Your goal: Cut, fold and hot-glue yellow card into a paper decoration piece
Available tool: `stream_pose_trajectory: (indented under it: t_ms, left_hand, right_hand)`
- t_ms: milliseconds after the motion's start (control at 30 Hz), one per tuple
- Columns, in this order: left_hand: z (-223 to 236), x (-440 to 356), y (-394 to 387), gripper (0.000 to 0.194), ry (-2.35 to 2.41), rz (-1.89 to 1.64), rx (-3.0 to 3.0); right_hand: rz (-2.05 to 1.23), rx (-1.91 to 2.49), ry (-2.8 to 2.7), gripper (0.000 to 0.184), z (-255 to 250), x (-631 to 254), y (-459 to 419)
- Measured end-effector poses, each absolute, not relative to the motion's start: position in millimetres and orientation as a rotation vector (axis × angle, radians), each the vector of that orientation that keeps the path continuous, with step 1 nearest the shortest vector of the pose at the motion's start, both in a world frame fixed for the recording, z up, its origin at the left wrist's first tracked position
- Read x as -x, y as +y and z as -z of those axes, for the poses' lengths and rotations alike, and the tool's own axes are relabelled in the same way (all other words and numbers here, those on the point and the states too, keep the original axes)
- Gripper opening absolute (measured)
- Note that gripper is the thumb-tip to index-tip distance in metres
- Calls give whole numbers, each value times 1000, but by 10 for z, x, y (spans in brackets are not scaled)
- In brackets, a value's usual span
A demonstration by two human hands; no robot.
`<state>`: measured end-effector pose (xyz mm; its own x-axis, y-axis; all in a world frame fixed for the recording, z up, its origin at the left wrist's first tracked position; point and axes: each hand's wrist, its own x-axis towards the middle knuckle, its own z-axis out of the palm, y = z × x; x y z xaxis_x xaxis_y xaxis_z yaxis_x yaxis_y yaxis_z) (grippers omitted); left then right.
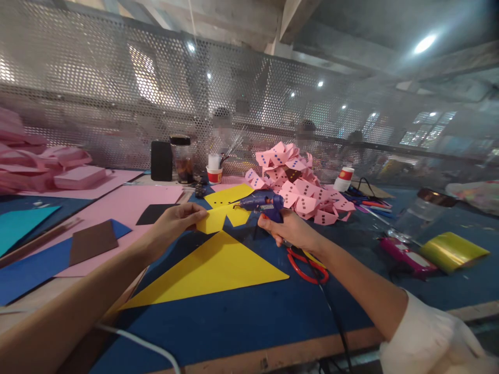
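Note:
My left hand (183, 215) pinches the left edge of a small yellow sheet piece (212, 221) above the table. In my right hand (290, 228) is a blue glue gun (268, 203), its nozzle pointing left at the yellow piece's upper edge. Whether the nozzle touches it I cannot tell. Below both hands lies a large yellow triangular sheet (218, 270). Another yellow sheet (230, 196) with small dark marks lies behind the piece. Red-handled scissors (307, 267) rest under my right wrist, partly hidden by it.
Pink strips with dark squares (300, 182) are heaped at the back. Pink sheets (128, 202), a brown sheet (93, 242) and a blue sheet (35, 270) lie left. A black cable (335, 311) runs over the front edge. A jar (182, 161) and a perforated metal screen (156, 93) stand behind.

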<state>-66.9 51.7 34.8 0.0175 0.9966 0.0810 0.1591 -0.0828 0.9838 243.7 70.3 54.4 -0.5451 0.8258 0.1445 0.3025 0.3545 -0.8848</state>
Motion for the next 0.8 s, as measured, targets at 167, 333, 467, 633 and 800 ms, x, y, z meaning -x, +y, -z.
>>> stream_pose_trajectory:
  t_ms: [167,333,467,633,800]
  left_hand:
    - [-365,652,515,42,1275,-1182,-1392]
    - [-367,647,516,42,1271,-1193,-1384]
    - [-365,653,512,42,1267,-1201,-1375]
    - [-356,655,510,43,1265,-1201,-1354]
    - [-346,665,516,41,1265,-1210,-1344]
  right_hand:
    - [-1125,994,-2042,39,-560,-2437,702]
    - [-1081,1012,-2065,38,-565,-2446,703]
    - [-1068,1027,-2063,39,-579,-2448,694]
    - [-1050,1038,-2071,39,-589,-2443,688]
    - [-1030,1028,-2077,36,-582,-2439,697]
